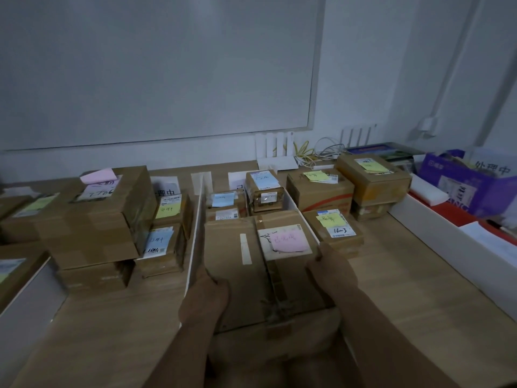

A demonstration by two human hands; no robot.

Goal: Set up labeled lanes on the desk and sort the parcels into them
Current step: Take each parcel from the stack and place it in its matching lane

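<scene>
A large brown cardboard parcel (251, 264) with a pink sticky note on top sits in the middle lane of the wooden desk (419, 289). My left hand (205, 298) grips its left side and my right hand (331, 273) grips its right side. White divider strips (195, 233) mark the lanes. Behind the held parcel stand smaller parcels with blue notes (263, 189). The right lane holds parcels with yellow notes (319, 189). The left lane holds a big stacked parcel (98, 219) with a pink note and smaller ones beside it.
A white router (275, 152) and tangled cables stand against the back wall. A purple box (461, 189) with a label sits at the far right behind a white divider wall (453, 242). More parcels lie at the far left edge.
</scene>
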